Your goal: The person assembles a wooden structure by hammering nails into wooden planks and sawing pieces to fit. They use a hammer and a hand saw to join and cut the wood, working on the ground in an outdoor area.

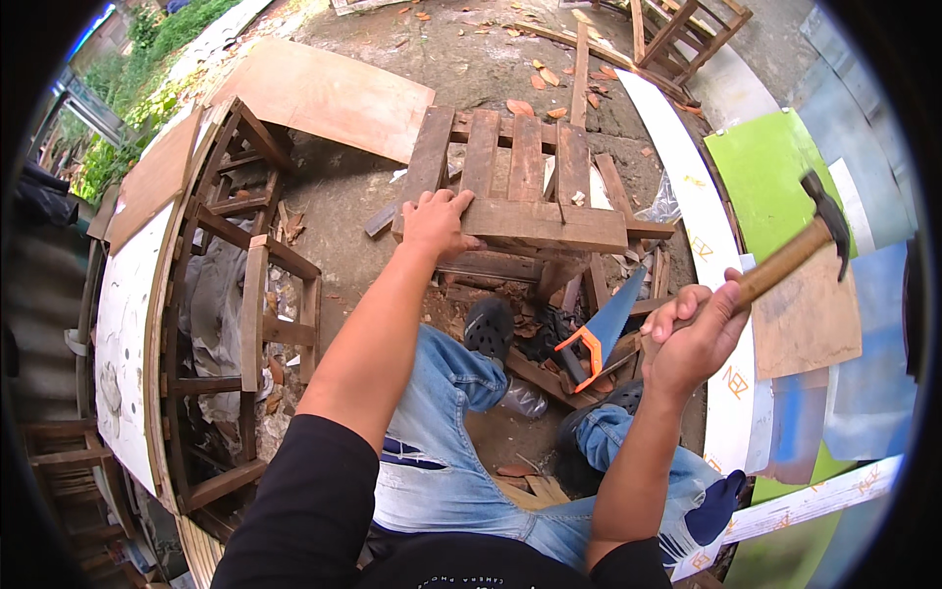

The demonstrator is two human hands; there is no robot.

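Observation:
My right hand [693, 334] is closed round the wooden handle of a claw hammer [782, 261]. The hammer is raised off to the right, its dark metal head tilted up and away from the wood. In front of me stands a small slatted wooden frame [481, 155], like a stool or bench top, with a board [549, 225] running across its near side. My left hand [438, 226] grips that board near its left end, fingers over the top and thumb along the near face. A handsaw [612, 312] with an orange-and-black handle leans among wood scraps below the frame.
Wooden framework [257, 314] fills the left side beside a white panel [128, 393]. A thin plywood sheet [324, 93] lies beyond it. On the right are a long white strip [731, 334], a green sheet [770, 172] and a brown board [810, 324]. Another wooden frame [687, 39] stands far right.

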